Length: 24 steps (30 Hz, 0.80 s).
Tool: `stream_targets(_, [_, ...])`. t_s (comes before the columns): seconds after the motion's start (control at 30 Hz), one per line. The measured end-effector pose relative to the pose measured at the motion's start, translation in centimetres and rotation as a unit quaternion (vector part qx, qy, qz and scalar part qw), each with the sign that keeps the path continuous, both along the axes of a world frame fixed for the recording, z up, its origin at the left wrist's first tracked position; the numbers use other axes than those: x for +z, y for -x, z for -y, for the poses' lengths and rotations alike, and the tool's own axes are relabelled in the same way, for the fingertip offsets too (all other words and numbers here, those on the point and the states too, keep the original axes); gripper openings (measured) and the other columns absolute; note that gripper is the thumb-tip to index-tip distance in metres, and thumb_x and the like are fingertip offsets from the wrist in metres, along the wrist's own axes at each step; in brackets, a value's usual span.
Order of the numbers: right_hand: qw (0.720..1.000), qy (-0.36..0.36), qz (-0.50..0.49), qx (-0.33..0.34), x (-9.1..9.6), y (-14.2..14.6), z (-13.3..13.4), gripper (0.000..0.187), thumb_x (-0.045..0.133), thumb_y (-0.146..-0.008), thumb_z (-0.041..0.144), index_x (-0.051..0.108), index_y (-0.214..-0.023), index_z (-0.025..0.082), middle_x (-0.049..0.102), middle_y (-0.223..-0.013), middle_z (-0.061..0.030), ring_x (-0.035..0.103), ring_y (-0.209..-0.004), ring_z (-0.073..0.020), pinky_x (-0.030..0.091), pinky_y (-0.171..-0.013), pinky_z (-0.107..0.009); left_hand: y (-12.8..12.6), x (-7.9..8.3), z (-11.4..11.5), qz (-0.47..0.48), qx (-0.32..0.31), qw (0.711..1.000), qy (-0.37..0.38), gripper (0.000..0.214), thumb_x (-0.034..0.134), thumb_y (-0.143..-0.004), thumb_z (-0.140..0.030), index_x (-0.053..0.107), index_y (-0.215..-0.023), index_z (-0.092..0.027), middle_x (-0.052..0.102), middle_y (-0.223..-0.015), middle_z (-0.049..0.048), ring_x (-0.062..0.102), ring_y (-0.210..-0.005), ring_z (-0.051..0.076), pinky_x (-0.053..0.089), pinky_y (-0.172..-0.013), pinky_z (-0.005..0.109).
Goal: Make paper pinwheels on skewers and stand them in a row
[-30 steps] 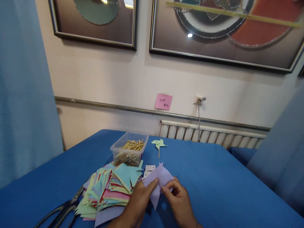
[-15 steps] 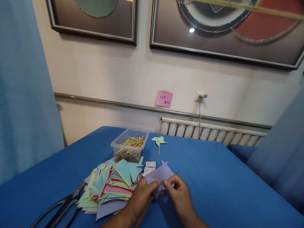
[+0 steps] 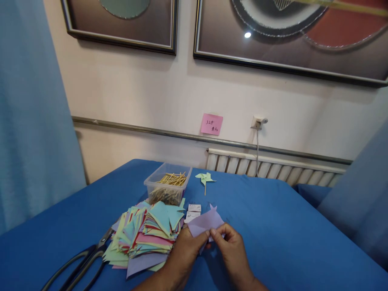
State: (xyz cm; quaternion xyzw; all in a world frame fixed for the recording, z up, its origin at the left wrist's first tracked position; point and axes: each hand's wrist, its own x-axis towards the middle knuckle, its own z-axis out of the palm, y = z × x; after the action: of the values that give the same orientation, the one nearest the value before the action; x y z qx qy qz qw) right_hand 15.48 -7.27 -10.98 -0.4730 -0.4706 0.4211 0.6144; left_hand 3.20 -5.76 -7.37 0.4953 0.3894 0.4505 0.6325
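Note:
Both my hands hold a cut lilac paper sheet [image 3: 207,221] just above the blue cloth. My left hand [image 3: 185,255] pinches its lower left part with thumb and fingers. My right hand [image 3: 230,252] pinches a flap of the same sheet at its lower middle, fingertips meeting the left thumb. The paper's pointed corners stick up behind my fingers. Directly left of my left hand lies a heap of coloured cut paper squares [image 3: 148,235].
A clear plastic tub of wooden sticks [image 3: 167,187] stands behind the heap. A finished green pinwheel [image 3: 205,178] lies farther back. Two small white packets [image 3: 193,211] lie by the lilac sheet. Black-handled scissors [image 3: 81,262] lie at the front left. Blue curtains hang on both sides.
My hands have drawn together on the lilac sheet, folding its lower flap in so less paper shows below the fingers. The view has shifted slightly downward and to the left.

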Motion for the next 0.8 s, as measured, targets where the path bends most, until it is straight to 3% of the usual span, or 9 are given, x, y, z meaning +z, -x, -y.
stream_targets(0.13, [1.000, -0.008, -0.017, -0.023, -0.3, -0.2, -0.1, 0.018, 0.070, -0.070, 0.033, 0.062, -0.070, 0.016, 0.066, -0.069, -0.0030, 0.061, -0.067, -0.0180, 0.047, -0.067, -0.029, 0.5, 0.2, -0.4, -0.041, 0.021, 0.999, -0.008, 0.022, 0.066, -0.067, -0.031, 0.067, -0.082, -0.014, 0.064, -0.067, 0.0012, 0.053, -0.060, 0.014, 0.041, -0.058, 0.023])
stream_targets(0.17, [0.998, -0.012, -0.044, -0.042, -0.3, -0.4, -0.2, 0.022, 0.072, -0.067, 0.031, 0.062, -0.081, 0.017, 0.068, -0.080, -0.0042, 0.063, -0.073, -0.0188, 0.048, -0.070, -0.029, 0.6, 0.2, -0.6, -0.052, 0.026, 0.998, -0.007, 0.023, 0.065, -0.067, -0.030, 0.067, -0.082, -0.014, 0.065, -0.067, 0.0016, 0.054, -0.061, 0.015, 0.041, -0.058, 0.024])
stream_targets(0.27, [0.989, -0.019, -0.132, -0.065, 0.1, -1.0, -0.6, 0.056, 0.078, -0.061, 0.028, 0.053, -0.111, 0.020, 0.063, -0.109, -0.0081, 0.063, -0.092, -0.0215, 0.050, -0.077, -0.033, 0.9, 0.4, -1.1, -0.091, 0.015, 0.996, -0.008, 0.019, 0.060, -0.066, -0.026, 0.069, -0.078, -0.013, 0.065, -0.064, 0.0019, 0.055, -0.059, 0.016, 0.041, -0.056, 0.025])
stream_targets(0.47, [0.986, 0.029, -0.136, 0.092, 0.4, -1.9, -1.1, 0.059, 0.081, -0.056, 0.029, 0.057, -0.109, 0.016, 0.070, -0.087, -0.0066, 0.065, -0.079, -0.0221, 0.048, -0.074, -0.035, 1.1, 1.2, -0.9, -0.115, -0.095, 0.988, -0.040, 0.028, 0.057, -0.063, -0.016, 0.072, -0.086, -0.016, 0.069, -0.070, 0.0011, 0.059, -0.065, 0.018, 0.043, -0.061, 0.025])
stream_targets(0.6, [0.988, 0.036, -0.109, 0.100, 0.1, -1.5, -0.8, 0.061, 0.081, -0.055, 0.023, 0.057, -0.111, 0.017, 0.069, -0.079, -0.0026, 0.062, -0.070, -0.0183, 0.047, -0.066, -0.030, 1.0, 1.7, -0.2, -0.105, -0.124, 0.984, -0.079, 0.032, 0.054, -0.067, -0.016, 0.072, -0.092, -0.018, 0.072, -0.083, 0.0020, 0.061, -0.074, 0.020, 0.045, -0.070, 0.027])
stream_targets(0.8, [0.996, 0.041, -0.048, 0.065, 0.1, -1.1, -0.6, 0.051, 0.078, -0.054, 0.018, 0.063, -0.102, 0.018, 0.067, -0.074, 0.0004, 0.060, -0.062, -0.0155, 0.046, -0.060, -0.026, 1.1, 1.0, -0.5, -0.136, -0.109, 0.982, -0.069, 0.021, 0.059, -0.063, -0.017, 0.073, -0.079, -0.018, 0.070, -0.070, 0.0009, 0.059, -0.065, 0.019, 0.042, -0.058, 0.023])
